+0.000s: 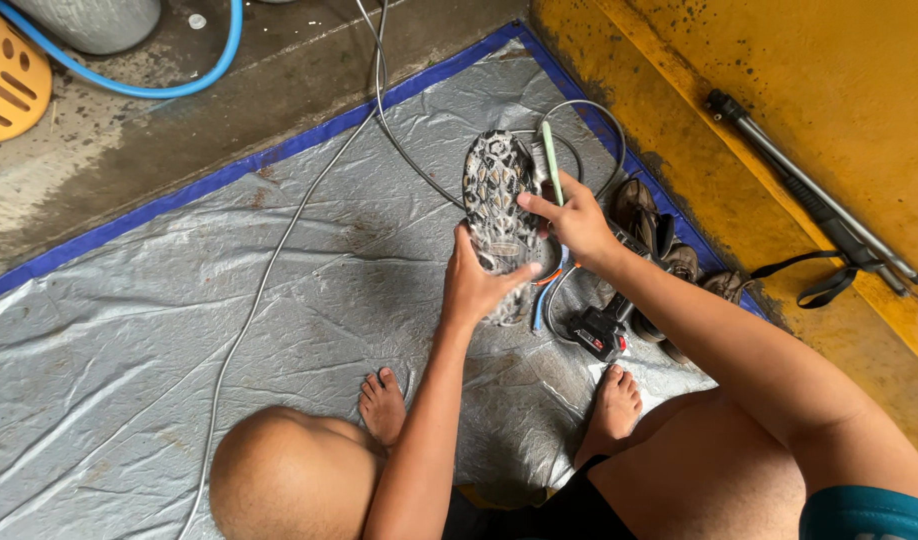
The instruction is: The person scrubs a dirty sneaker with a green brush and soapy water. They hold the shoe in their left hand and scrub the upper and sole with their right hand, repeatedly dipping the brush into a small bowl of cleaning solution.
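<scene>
Fig.: Head view, person squatting on a tarp. Left hand wraps the heel end of a shoe, fingers closed around its edge, holding it sole-up and tilted toward the eye so the muddy tread faces the camera. Right hand pinches a light green toothbrush near its lower end, handle pointing away from the body, right beside the shoe's edge; bristle contact w/ the sole cannot be made out. Shoe is held off the ground, above the grey tarp w/ blue border, which apparently serves to catch dirt. Just right of the shoe: a second brown shoe lying on the tarp, plus a black-and-red power tool w/ looped cables. Bare feet rest on the tarp. A thin grey cable crosses it diagonally. Farther out: blue hose and yellow perforated basket on wet concrete, top left; a black folded tripod on the yellow surface, right.
</scene>
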